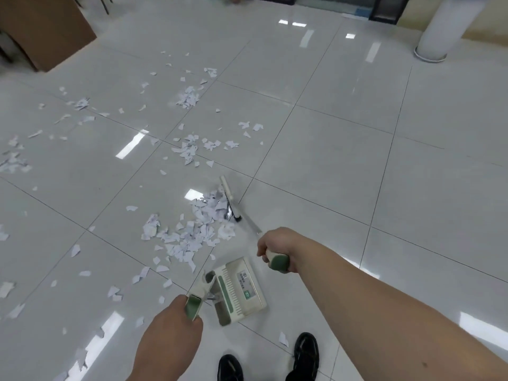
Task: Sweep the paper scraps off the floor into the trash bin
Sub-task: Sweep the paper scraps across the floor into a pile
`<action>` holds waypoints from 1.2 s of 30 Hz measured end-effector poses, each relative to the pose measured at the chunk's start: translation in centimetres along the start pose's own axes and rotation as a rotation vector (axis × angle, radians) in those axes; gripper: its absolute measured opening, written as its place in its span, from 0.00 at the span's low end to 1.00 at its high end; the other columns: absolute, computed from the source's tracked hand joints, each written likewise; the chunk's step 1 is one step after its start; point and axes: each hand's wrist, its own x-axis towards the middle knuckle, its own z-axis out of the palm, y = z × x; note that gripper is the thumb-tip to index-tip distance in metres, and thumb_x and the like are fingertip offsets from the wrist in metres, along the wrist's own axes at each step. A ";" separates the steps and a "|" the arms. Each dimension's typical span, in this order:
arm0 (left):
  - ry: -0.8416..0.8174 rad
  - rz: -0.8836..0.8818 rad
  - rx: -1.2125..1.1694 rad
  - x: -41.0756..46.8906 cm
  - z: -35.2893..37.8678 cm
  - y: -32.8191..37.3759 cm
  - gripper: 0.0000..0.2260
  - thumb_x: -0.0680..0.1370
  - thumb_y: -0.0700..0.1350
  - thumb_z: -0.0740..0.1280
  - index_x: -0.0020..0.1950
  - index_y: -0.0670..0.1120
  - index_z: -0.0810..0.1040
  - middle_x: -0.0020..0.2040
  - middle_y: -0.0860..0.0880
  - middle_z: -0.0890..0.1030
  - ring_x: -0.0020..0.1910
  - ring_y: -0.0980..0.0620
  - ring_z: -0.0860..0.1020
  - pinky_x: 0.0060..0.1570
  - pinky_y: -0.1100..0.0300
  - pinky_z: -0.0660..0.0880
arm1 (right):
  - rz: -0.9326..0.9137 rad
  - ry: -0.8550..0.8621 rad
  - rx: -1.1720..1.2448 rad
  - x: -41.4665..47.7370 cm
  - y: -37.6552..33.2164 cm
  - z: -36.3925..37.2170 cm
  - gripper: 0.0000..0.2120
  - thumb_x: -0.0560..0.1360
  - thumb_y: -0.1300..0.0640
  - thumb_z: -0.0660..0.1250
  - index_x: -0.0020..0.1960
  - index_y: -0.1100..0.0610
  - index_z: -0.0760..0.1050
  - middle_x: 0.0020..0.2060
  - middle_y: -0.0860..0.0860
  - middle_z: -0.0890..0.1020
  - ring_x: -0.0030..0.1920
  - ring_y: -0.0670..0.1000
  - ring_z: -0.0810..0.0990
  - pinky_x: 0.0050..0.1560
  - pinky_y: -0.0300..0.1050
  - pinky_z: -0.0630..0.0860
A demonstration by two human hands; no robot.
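White paper scraps lie all over the glossy tiled floor, with a dense pile (198,229) in the middle ahead of me. My right hand (277,247) grips the green-and-white handle of a broom, whose head (229,198) rests on the floor at the pile's right edge. My left hand (171,325) grips the green handle of a white dustpan (239,290), which stands on the floor just in front of my feet, below the pile. No trash bin is in view.
A brown cardboard box (46,26) stands at the far left. A white pillar (442,28) rises at the far right. More scraps (188,96) are spread to the left and further ahead. My black shoes (305,353) are at the bottom edge.
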 end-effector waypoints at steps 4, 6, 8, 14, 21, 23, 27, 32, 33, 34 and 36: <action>-0.018 0.059 0.031 0.6 -1.5 -3.4 0.04 0.79 0.45 0.61 0.44 0.51 0.70 0.39 0.53 0.78 0.39 0.54 0.76 0.36 0.59 0.69 | -0.011 0.043 0.043 -2.4 3.4 0.9 0.04 0.69 0.68 0.66 0.40 0.60 0.76 0.30 0.57 0.76 0.27 0.53 0.72 0.30 0.41 0.69; -0.029 0.092 0.043 0.9 -2.2 -5.1 0.04 0.79 0.45 0.61 0.44 0.51 0.71 0.40 0.54 0.78 0.40 0.54 0.76 0.37 0.58 0.70 | -0.016 0.109 0.073 -3.7 6.0 0.5 0.06 0.68 0.69 0.66 0.44 0.63 0.77 0.32 0.58 0.76 0.30 0.53 0.73 0.29 0.42 0.71; -0.041 0.124 0.050 1.0 -2.7 -6.7 0.04 0.79 0.44 0.60 0.45 0.51 0.71 0.41 0.53 0.78 0.41 0.52 0.77 0.38 0.56 0.71 | -0.001 0.191 0.073 -5.2 8.8 0.0 0.07 0.68 0.70 0.66 0.44 0.63 0.76 0.32 0.58 0.76 0.31 0.55 0.72 0.30 0.43 0.72; -0.064 0.212 0.082 1.4 -3.2 -10.0 0.03 0.78 0.44 0.60 0.44 0.50 0.70 0.39 0.51 0.79 0.39 0.50 0.78 0.36 0.55 0.71 | 0.149 0.425 0.016 -8.2 17.2 0.2 0.07 0.68 0.70 0.66 0.46 0.64 0.75 0.34 0.59 0.77 0.30 0.55 0.73 0.29 0.42 0.71; -0.060 0.259 0.114 1.8 -2.9 -13.0 0.03 0.79 0.42 0.60 0.46 0.49 0.69 0.39 0.51 0.77 0.41 0.46 0.77 0.39 0.55 0.71 | 0.396 0.427 -0.060 -9.7 22.3 4.4 0.08 0.74 0.70 0.63 0.38 0.63 0.69 0.37 0.55 0.70 0.39 0.55 0.70 0.36 0.41 0.66; -0.046 0.245 0.111 1.6 -3.1 -14.0 0.03 0.78 0.43 0.60 0.45 0.49 0.69 0.39 0.51 0.77 0.40 0.47 0.77 0.39 0.55 0.72 | 0.438 0.398 0.091 -10.5 22.8 7.4 0.06 0.73 0.73 0.60 0.40 0.64 0.69 0.35 0.56 0.69 0.33 0.53 0.67 0.33 0.40 0.62; -0.052 0.182 0.097 1.3 -3.5 -16.2 0.05 0.78 0.42 0.61 0.43 0.48 0.69 0.37 0.49 0.78 0.38 0.49 0.76 0.37 0.55 0.72 | 0.400 0.288 0.261 -10.8 21.0 14.3 0.08 0.72 0.70 0.59 0.36 0.62 0.67 0.31 0.55 0.69 0.26 0.52 0.67 0.28 0.37 0.64; -0.041 0.091 0.044 0.8 -4.0 -18.6 0.05 0.78 0.41 0.62 0.42 0.48 0.70 0.37 0.48 0.78 0.38 0.47 0.77 0.36 0.55 0.70 | 0.384 0.154 0.443 -10.9 14.9 21.0 0.08 0.73 0.68 0.62 0.38 0.59 0.71 0.32 0.55 0.74 0.30 0.52 0.71 0.29 0.37 0.67; -0.036 0.071 0.039 0.6 -4.1 -19.1 0.05 0.77 0.41 0.62 0.42 0.47 0.69 0.37 0.48 0.78 0.38 0.46 0.76 0.35 0.55 0.69 | 0.392 0.136 0.471 -11.1 13.4 22.2 0.08 0.73 0.67 0.62 0.38 0.58 0.72 0.32 0.55 0.74 0.30 0.52 0.71 0.28 0.37 0.67; -0.031 0.049 0.035 0.4 -4.2 -19.7 0.05 0.77 0.40 0.62 0.41 0.46 0.69 0.37 0.47 0.78 0.38 0.46 0.76 0.35 0.55 0.68 | 0.382 0.120 0.493 -11.1 12.0 23.2 0.07 0.73 0.67 0.62 0.39 0.57 0.72 0.32 0.54 0.75 0.29 0.51 0.72 0.27 0.36 0.67; -0.009 0.004 0.011 0.0 -4.5 -20.8 0.05 0.77 0.40 0.62 0.42 0.45 0.70 0.37 0.47 0.78 0.37 0.46 0.76 0.35 0.55 0.69 | 0.366 0.085 0.539 -10.9 9.3 24.7 0.07 0.73 0.66 0.63 0.39 0.57 0.72 0.31 0.53 0.75 0.28 0.51 0.72 0.25 0.36 0.68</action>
